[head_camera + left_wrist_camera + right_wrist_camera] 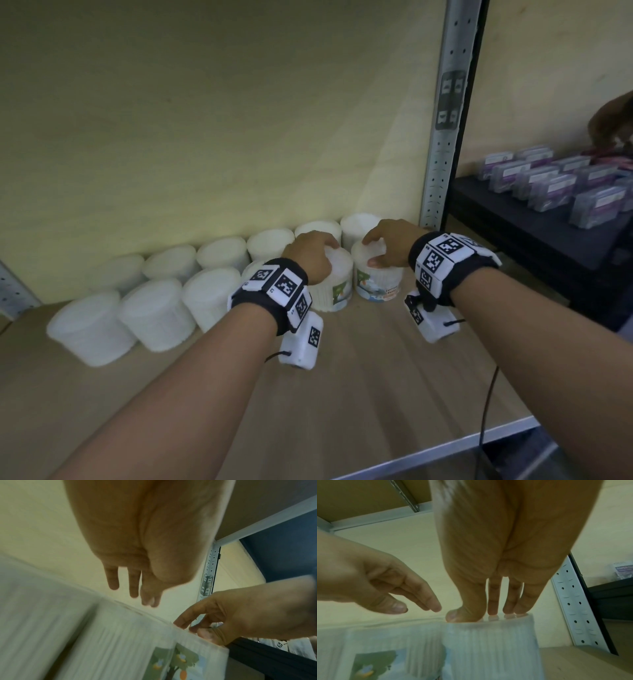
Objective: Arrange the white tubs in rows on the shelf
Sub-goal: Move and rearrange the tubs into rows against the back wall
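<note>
White tubs stand in two rows on the wooden shelf (pixel 342 394), a back row (pixel 222 253) against the wall and a front row (pixel 154 315). At the front row's right end stand two tubs with picture labels. My left hand (pixel 311 255) hovers over the left tub (pixel 337 284), fingers straight and just clear of its lid in the left wrist view (pixel 137 588). My right hand (pixel 380 245) grips the right tub (pixel 378 281) from above; thumb and fingers span its lid (pixel 479 614). That tub (pixel 488 642) stands on the shelf beside the left one (pixel 385 649).
A perforated metal upright (pixel 442 137) bounds the shelf on the right. Beyond it a black shelf (pixel 496 212) carries several purple packs (pixel 548 185), with another person's hand (pixel 613 120) above them. The shelf's metal front edge (pixel 445 448) is near me.
</note>
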Tool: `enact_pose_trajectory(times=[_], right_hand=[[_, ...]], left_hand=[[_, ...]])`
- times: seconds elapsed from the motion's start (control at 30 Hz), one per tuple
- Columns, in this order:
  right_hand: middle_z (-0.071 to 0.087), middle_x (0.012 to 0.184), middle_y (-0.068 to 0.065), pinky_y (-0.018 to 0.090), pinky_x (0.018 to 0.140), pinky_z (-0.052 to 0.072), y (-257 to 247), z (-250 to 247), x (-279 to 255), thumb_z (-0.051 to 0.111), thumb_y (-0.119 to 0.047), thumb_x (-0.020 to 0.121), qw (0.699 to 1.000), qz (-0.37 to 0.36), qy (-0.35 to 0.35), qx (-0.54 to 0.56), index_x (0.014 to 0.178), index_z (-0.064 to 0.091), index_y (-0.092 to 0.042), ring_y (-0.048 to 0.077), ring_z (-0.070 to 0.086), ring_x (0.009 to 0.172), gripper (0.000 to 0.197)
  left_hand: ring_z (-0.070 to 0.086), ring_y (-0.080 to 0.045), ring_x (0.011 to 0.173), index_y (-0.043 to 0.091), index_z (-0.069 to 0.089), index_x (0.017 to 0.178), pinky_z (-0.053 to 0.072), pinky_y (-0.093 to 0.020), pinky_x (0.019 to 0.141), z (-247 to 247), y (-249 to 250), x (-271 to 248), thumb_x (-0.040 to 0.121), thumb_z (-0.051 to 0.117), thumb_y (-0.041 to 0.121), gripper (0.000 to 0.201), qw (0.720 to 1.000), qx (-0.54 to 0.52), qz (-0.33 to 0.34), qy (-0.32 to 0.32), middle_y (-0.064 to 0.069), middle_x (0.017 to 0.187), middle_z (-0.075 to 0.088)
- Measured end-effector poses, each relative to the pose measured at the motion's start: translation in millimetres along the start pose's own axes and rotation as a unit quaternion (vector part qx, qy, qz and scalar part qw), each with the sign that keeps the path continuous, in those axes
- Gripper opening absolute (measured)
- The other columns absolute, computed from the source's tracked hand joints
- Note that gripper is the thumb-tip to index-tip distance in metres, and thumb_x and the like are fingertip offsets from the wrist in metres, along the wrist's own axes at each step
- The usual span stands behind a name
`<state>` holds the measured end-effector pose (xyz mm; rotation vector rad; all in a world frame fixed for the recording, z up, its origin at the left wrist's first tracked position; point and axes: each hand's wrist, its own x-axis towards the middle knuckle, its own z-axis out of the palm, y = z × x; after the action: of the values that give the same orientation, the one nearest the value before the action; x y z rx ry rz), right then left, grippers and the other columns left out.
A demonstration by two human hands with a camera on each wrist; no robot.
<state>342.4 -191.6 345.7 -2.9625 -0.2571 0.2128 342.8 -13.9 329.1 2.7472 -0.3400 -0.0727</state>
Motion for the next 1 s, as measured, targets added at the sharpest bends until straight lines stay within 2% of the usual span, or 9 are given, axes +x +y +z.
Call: enact_pose_trajectory(times=[0.03, 0.1, 0.2, 0.3, 0.6, 0.77, 0.83, 0.93, 1.0], right_hand=[[0.043, 0.143, 0.006, 0.03, 0.105, 0.035, -0.1, -0.2, 0.3, 0.064, -0.034, 0.088, 1.0, -0.001, -0.001, 0.001, 0.138, 0.049, -0.019, 0.023, 0.044, 0.13, 0.054], [0.043, 0.143, 0.007, 0.03, 0.106, 0.035, 0.3, -0.4, 1.5, 0.064, -0.034, 0.088, 1.0, -0.001, -0.002, 0.001, 0.138, 0.049, -0.019, 0.024, 0.044, 0.13, 0.055], [0.042, 0.144, 0.007, 0.03, 0.106, 0.035, 0.8, -0.1, 1.0, 0.064, -0.034, 0.088, 1.0, -0.001, -0.004, 0.0, 0.139, 0.048, -0.018, 0.024, 0.043, 0.131, 0.056], [0.041, 0.145, 0.007, 0.03, 0.107, 0.033, 0.1, 0.7, -0.1, 0.062, -0.034, 0.089, 1.0, -0.005, -0.003, -0.001, 0.14, 0.046, -0.018, 0.024, 0.042, 0.131, 0.056], [0.04, 0.145, 0.007, 0.03, 0.107, 0.034, 1.4, 1.6, 1.1, 0.064, -0.034, 0.088, 1.0, -0.002, 0.0, 0.006, 0.139, 0.048, -0.018, 0.024, 0.043, 0.131, 0.055], [0.04, 0.145, 0.006, 0.031, 0.108, 0.033, 2.1, 2.8, 1.4, 0.064, -0.034, 0.088, 1.0, -0.001, 0.002, 0.007, 0.139, 0.048, -0.019, 0.024, 0.041, 0.132, 0.055], [0.041, 0.144, 0.006, 0.031, 0.107, 0.034, 2.0, 2.9, 0.7, 0.064, -0.034, 0.088, 1.0, -0.002, 0.003, 0.009, 0.138, 0.048, -0.019, 0.023, 0.042, 0.132, 0.055], [0.042, 0.143, 0.006, 0.031, 0.107, 0.035, 1.9, 2.6, 0.5, 0.065, -0.033, 0.088, 1.0, -0.003, 0.004, 0.014, 0.138, 0.049, -0.019, 0.023, 0.043, 0.131, 0.054], [0.042, 0.143, 0.006, 0.031, 0.107, 0.035, 3.1, 2.8, 0.3, 0.065, -0.033, 0.088, 1.0, -0.004, 0.005, 0.014, 0.138, 0.049, -0.019, 0.023, 0.043, 0.131, 0.054]], left_hand=[[0.047, -0.024, 0.128, 0.017, 0.051, 0.133, 0.039, -0.037, 0.107, -0.3, 0.3, -0.2, 0.091, 0.052, 0.01, 0.043, 0.999, -0.018, -0.008, 0.029, -0.005, 0.141, 0.048], [0.045, -0.025, 0.128, 0.012, 0.05, 0.132, 0.038, -0.04, 0.108, 2.7, 2.7, -0.4, 0.092, 0.055, 0.023, 0.042, 0.997, -0.019, -0.028, 0.062, -0.008, 0.139, 0.048], [0.041, -0.03, 0.127, 0.008, 0.049, 0.13, 0.04, -0.043, 0.104, 14.1, 7.1, -1.8, 0.091, 0.053, 0.043, 0.053, 0.996, 0.054, -0.049, 0.047, -0.013, 0.136, 0.044], [0.039, -0.03, 0.126, 0.008, 0.049, 0.128, 0.04, -0.042, 0.099, 20.1, 7.0, -2.3, 0.091, 0.049, 0.048, 0.055, 0.993, 0.092, -0.045, 0.056, -0.013, 0.133, 0.043], [0.037, -0.027, 0.135, 0.014, 0.041, 0.14, 0.034, -0.044, 0.109, 10.7, 5.3, 0.4, 0.093, 0.054, 0.039, 0.056, 0.997, 0.075, -0.022, -0.006, -0.008, 0.146, 0.037], [0.04, -0.024, 0.135, 0.018, 0.041, 0.141, 0.034, -0.042, 0.111, 8.3, 2.8, -0.4, 0.093, 0.053, 0.022, 0.05, 0.998, 0.038, 0.004, -0.04, -0.003, 0.148, 0.039], [0.043, -0.024, 0.132, 0.022, 0.046, 0.138, 0.036, -0.039, 0.11, 5.1, 1.7, -0.8, 0.09, 0.051, 0.013, 0.048, 0.999, 0.013, 0.015, -0.048, -0.002, 0.146, 0.043], [0.045, -0.024, 0.129, 0.02, 0.054, 0.128, 0.036, -0.04, 0.109, -2.4, 3.1, -0.6, 0.088, 0.053, 0.011, 0.041, 0.999, -0.035, 0.01, 0.016, -0.004, 0.139, 0.049], [0.046, -0.026, 0.127, 0.016, 0.054, 0.127, 0.037, -0.043, 0.108, -3.5, 5.5, 0.8, 0.09, 0.057, 0.022, 0.038, 0.998, -0.035, -0.011, 0.057, -0.007, 0.136, 0.048]])
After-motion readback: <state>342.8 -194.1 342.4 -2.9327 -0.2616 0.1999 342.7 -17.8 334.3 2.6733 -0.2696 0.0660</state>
